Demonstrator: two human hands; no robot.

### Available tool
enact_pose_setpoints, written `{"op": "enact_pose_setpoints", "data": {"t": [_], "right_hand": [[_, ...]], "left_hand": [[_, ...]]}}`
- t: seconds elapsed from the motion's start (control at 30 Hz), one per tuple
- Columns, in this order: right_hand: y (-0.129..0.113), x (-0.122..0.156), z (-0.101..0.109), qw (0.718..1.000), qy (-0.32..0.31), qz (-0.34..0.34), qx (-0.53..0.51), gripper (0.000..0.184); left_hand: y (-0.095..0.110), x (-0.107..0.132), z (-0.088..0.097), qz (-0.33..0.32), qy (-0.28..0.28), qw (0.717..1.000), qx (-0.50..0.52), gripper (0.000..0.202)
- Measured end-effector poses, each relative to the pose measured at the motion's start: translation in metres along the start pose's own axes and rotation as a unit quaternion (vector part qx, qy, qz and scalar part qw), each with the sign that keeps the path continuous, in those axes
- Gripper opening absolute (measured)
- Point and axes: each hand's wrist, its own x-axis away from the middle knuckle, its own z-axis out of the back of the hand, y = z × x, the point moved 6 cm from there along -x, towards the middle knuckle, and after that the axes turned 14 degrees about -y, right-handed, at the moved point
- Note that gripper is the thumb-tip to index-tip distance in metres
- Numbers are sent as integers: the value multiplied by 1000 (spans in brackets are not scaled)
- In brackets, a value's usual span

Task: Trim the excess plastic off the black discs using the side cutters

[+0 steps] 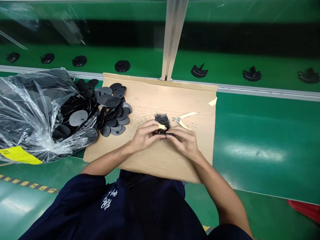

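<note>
Between my two hands is a small black plastic part [163,134], seen nearly edge-on above the cardboard sheet [147,156]. My left hand [146,136] pinches its left end, with a yellow wrap on one fingertip. On the other end, the thumb and fingers of my right hand [185,140] are closed. Just beyond the hands lies a heap of tiny black bits [162,119]. A pair of nippers [183,119] with pale yellow handles rests beside the heap, its jaws pointing left. The fingers hide much of the part.
Many black oval discs [113,113] are piled at the cardboard's left, spilling from a clear plastic bag [45,116]. Behind an upright metal post [173,40], several black parts [122,66] sit in a row on a green surface. A tape piece [212,101] sticks at the cardboard's right edge.
</note>
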Motion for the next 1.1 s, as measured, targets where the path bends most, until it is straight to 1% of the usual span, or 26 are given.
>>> {"op": "enact_pose_setpoints", "data": {"t": [0.07, 0.17, 0.27, 0.37, 0.43, 0.6, 0.77, 0.93, 1.1], "right_hand": [[-1, 0, 0, 1000, -3, 14, 21, 12], [-1, 1, 0, 999, -6, 19, 34, 13], [-1, 1, 0, 999, -9, 21, 34, 15], [-1, 1, -2, 999, -19, 36, 28, 17], [-2, 1, -2, 998, -26, 45, 26, 17], [-2, 1, -1, 998, -24, 42, 28, 17], [-2, 2, 0, 998, -33, 43, 28, 16], [-2, 2, 1, 998, -35, 41, 35, 14], [-2, 2, 1, 998, -42, 36, 28, 12]], "left_hand": [[3, 1, 1, -25, 4, 999, -20, 26], [5, 0, 1, -40, -19, 998, -33, 30], [7, -1, 3, -69, -37, 997, -29, 30], [10, -1, 7, -89, -19, 995, -33, 27], [10, 0, 8, -91, -9, 995, -35, 27], [9, 1, 5, -90, -18, 996, -21, 29], [9, 3, 5, -96, 3, 995, -15, 32], [9, 3, 2, -86, -2, 996, -1, 29], [11, 3, 4, -91, 24, 996, 2, 27]]}}
